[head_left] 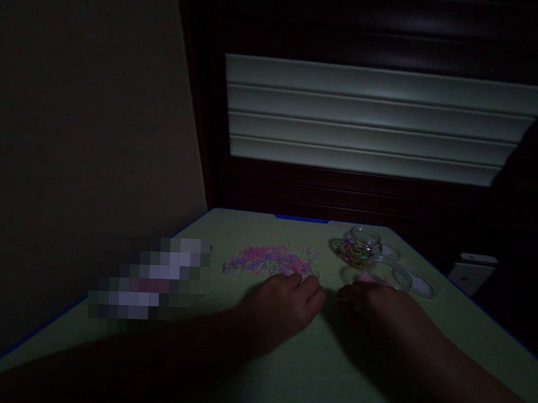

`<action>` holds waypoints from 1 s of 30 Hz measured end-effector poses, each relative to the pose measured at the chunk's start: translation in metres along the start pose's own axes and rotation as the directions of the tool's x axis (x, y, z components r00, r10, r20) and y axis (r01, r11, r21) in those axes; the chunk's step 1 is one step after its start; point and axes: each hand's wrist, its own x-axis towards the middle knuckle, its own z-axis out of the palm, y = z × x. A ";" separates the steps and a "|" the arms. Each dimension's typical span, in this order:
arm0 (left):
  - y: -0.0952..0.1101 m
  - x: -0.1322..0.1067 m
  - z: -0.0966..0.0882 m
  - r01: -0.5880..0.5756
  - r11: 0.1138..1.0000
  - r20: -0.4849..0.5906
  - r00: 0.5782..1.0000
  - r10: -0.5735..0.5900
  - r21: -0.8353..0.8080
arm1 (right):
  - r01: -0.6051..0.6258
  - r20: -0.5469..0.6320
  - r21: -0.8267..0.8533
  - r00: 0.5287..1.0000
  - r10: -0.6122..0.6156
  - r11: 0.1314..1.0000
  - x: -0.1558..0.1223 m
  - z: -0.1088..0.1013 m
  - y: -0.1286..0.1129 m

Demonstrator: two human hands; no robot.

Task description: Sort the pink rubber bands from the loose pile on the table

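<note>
A loose pile of small pink and purple elastic bands [271,259] lies on the pale green table [307,367]. My left hand [287,305] rests at the pile's near right edge, fingers curled in; what they hold, if anything, is hidden. Close beside a clear jar [401,278] with pink bands in it is my right hand [380,308]. Its fingers are drawn together, and the dim light hides anything between them. The hand covers part of this jar. Behind it stands a round clear jar [360,247] holding bands of several colours.
Flat round lids [420,285] lie right of the jars. A blurred-out patch [149,279] covers something along the table's left edge. Past the right edge is a white box-like thing [473,272]. A wall [95,113] and a dark slatted panel [364,119] border the table.
</note>
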 end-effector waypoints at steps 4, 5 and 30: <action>-0.003 0.000 0.001 0.123 0.979 0.064 0.991 -0.114 -0.166 | -0.002 0.018 0.054 1.000 0.001 0.999 0.002 -0.001 0.000; -0.004 0.000 0.002 0.161 0.965 0.076 0.986 -0.148 -0.205 | -0.008 0.024 0.065 1.000 0.006 0.998 0.002 -0.001 0.000; -0.006 0.014 0.012 0.326 -0.237 0.394 0.849 -0.353 -0.915 | 0.041 -0.161 0.138 0.987 -0.018 0.990 0.004 -0.003 0.001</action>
